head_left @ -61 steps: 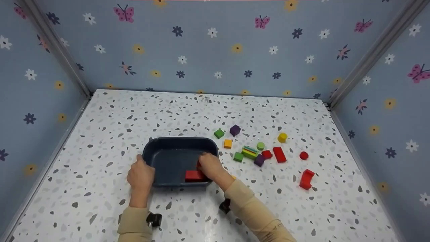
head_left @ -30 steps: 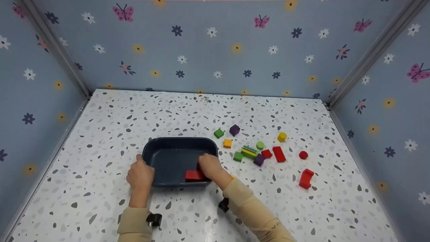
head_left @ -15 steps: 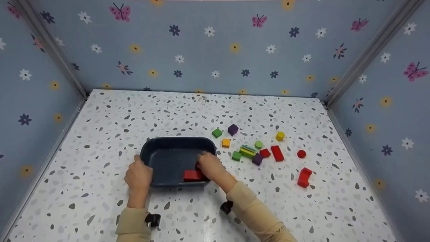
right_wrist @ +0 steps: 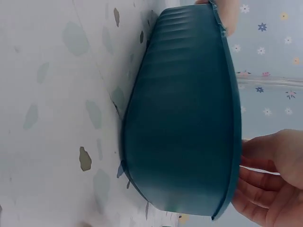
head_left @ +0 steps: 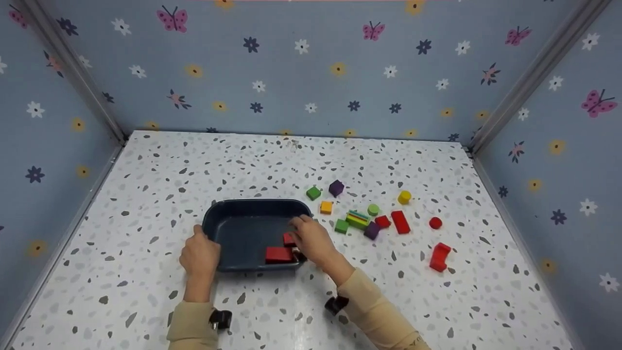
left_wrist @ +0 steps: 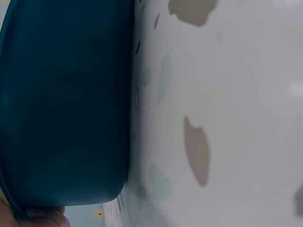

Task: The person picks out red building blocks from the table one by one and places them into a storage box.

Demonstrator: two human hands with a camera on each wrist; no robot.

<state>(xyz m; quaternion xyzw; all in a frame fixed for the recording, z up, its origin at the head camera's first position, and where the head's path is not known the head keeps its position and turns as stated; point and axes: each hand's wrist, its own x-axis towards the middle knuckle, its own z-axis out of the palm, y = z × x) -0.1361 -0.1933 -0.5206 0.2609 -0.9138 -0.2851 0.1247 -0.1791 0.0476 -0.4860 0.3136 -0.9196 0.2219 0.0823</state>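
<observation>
Two red box-shaped blocks (head_left: pixel 279 254) lie inside a dark-blue rounded-rectangular plastic tub (head_left: pixel 240 236), its left rim clamped in the left hand (head_left: pixel 200 255), the right hand (head_left: pixel 315 241) over its right rim, thumb and fingers apart.

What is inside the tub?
A long red block and, beyond it, a smaller red piece. Something at the long red block's right end is too small to identify. The right grip covers part of the tub; anything beneath can't be seen.

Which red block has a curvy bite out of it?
The red arch, right of the dark tub, below the round red piece in the head view. Its side is scooped out; no other red block shows that.
</observation>
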